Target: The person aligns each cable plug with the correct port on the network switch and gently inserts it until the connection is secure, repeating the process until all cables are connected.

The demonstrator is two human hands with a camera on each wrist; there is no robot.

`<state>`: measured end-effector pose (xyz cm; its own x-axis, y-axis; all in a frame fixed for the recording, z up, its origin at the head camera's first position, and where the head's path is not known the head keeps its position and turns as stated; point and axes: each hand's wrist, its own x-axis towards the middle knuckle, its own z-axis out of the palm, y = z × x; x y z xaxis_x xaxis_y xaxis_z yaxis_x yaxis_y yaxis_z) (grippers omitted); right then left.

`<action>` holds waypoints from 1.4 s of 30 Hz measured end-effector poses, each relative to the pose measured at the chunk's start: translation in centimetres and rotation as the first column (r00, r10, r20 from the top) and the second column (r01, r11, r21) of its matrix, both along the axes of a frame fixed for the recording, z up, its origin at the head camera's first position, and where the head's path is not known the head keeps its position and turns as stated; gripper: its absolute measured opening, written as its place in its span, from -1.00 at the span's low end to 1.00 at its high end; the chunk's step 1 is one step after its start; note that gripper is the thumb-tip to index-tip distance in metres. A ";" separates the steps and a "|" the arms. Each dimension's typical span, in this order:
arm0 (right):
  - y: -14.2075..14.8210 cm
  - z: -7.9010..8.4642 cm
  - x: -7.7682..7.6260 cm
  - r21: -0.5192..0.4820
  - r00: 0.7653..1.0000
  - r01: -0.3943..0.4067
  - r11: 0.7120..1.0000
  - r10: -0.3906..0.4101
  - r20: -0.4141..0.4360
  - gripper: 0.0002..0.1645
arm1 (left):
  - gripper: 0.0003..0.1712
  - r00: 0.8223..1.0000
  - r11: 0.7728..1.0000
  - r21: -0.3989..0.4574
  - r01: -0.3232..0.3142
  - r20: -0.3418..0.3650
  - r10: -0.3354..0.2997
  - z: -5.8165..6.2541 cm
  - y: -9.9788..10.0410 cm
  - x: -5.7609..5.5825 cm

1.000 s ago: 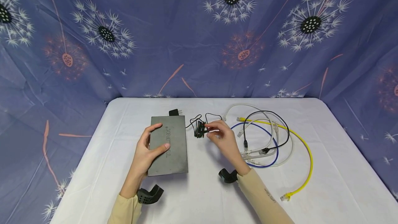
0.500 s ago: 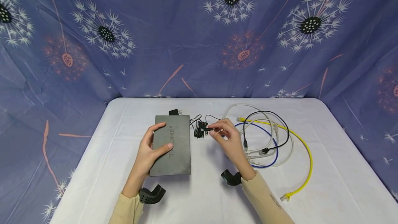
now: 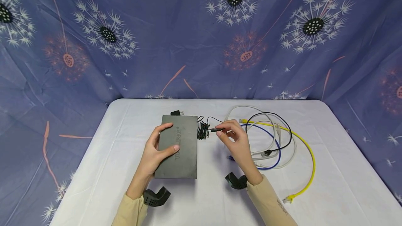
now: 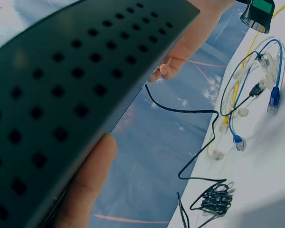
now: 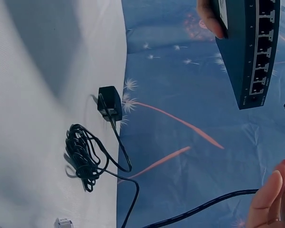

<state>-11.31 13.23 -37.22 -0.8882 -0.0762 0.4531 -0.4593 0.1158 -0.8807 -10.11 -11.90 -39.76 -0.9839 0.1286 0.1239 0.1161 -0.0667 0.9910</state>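
My left hand grips a dark grey network switch by its left side, thumb across the top, and holds it above the table. In the right wrist view the row of ports on the switch is visible, with a small round socket near the end. My right hand pinches the barrel plug of a thin black power cord, its metal tip pointing at the port side, a short gap apart. The cord's bundled coil lies on the table, leading to the black power adapter.
Several network cables lie tangled to the right: a yellow cable, a blue cable, a black cable and grey-white ones. White cloth covers the table; a patterned blue curtain hangs behind it.
My left hand has carried the switch a little to the right. My right hand has drawn the plug slightly right, away from the coil, and the plug now shows clearly.
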 end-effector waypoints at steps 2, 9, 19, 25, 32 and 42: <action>0.1 0.1 0.1 0.001 1.000 0.005 1.000 -0.005 -0.001 -0.84 | -0.22 1.000 1.000 -0.003 0.002 -0.001 -0.002 0.1 0.0 0.1; 0.2 0.3 0.0 0.002 1.000 0.014 1.000 -0.014 -0.022 -0.83 | -0.20 1.000 1.000 -0.016 0.020 -0.011 -0.020 0.3 0.3 0.4; 0.5 -2.1 -1.4 -0.033 0.997 0.018 0.999 -0.020 -0.079 -0.80 | -0.19 0.998 0.998 -0.009 0.065 0.000 -0.065 0.7 0.6 0.7; 0.2 -2.0 -1.5 -0.041 0.996 0.021 0.999 -0.025 -0.083 -0.83 | -0.19 0.996 0.996 0.008 0.084 0.003 -0.084 0.7 0.8 0.9; 0.1 -2.1 -1.6 -0.045 0.996 0.018 0.999 -0.022 -0.086 -0.83 | -0.18 0.995 0.995 0.005 0.098 -0.004 -0.098 0.7 1.0 1.0; 0.0 -1.5 -1.4 -0.037 0.996 0.032 0.999 -0.035 -0.077 -0.83 | -0.17 0.993 0.993 0.016 0.117 -0.002 -0.116 0.9 1.2 1.1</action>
<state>-12.70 13.23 -38.70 -0.8519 -0.0292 0.5228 -0.5229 0.1013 -0.8464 -9.01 -10.67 -38.87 -0.9622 0.2403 0.1282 0.1078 -0.0961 0.9895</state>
